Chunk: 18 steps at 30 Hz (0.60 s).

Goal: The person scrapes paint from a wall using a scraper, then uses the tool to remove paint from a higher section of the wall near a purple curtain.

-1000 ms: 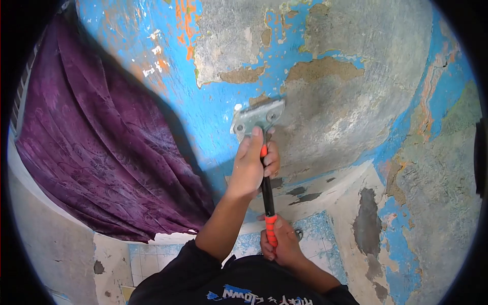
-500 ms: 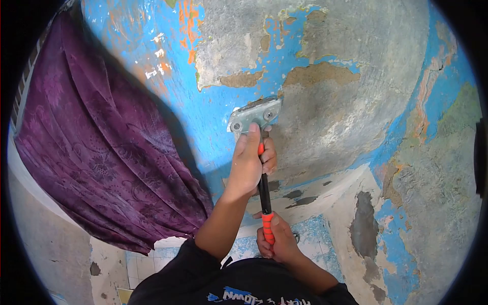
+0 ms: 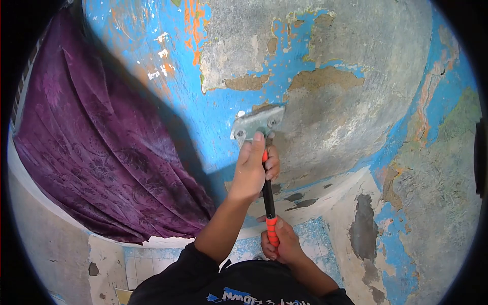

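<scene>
A long-handled wall scraper (image 3: 258, 123) with a wide metal head and two bolts rests against the blue, peeling wall (image 3: 213, 114). My left hand (image 3: 252, 165) is wrapped round the upper shaft, its thumb lying along the neck just below the head. Lower down, my right hand (image 3: 281, 240) grips the orange-and-black handle end, close to my body. The blade's edge meets the wall where blue paint borders a bare grey patch (image 3: 335, 122); the exact contact is hard to make out.
A purple patterned curtain (image 3: 101, 152) hangs at the left, close to my left forearm. On the right, another wall (image 3: 432, 203) shows cracked and flaking paint. A white ledge (image 3: 335, 190) with dark patches runs below the scraped area, above a speckled blue-and-white tiled surface (image 3: 312, 236).
The scraper head and both hands have shifted slightly down in view and a little right. The wall has also moved slightly right in view. Both grips stay the same.
</scene>
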Available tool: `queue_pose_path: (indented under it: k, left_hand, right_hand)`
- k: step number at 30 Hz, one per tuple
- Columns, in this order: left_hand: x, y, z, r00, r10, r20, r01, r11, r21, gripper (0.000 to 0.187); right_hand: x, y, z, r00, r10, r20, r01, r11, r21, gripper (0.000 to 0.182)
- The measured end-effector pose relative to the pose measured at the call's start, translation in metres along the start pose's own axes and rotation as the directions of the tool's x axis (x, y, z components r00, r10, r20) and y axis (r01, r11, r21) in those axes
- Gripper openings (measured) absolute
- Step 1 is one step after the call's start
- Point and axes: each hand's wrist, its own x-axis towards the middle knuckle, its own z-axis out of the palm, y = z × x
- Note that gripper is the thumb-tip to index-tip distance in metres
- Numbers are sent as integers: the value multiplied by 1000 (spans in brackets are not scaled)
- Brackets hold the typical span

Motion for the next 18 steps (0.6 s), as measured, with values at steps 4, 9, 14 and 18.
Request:
queue_pose_path:
  k: [4, 9, 14, 18]
  left_hand:
    - [7, 12, 4, 1000, 26, 5, -26, 998, 61, 42]
    - [-1, -1, 0, 1000, -22, -5, 22, 999, 34, 43]
    - [-6, -17, -7, 999, -46, -23, 46, 999, -6, 42]
    - [-23, -40, -20, 988, -146, -42, 147, 989, 18, 45]
  right_hand:
    - [8, -6, 2, 999, -52, 10, 53, 998, -44, 55]
    - [-4, 2, 0, 999, 9, -43, -9, 1000, 9, 56]
    - [-5, 11, -13, 999, 26, -33, -26, 1000, 12, 57]
    - [-12, 44, -37, 994, 99, -40, -95, 991, 95, 57]
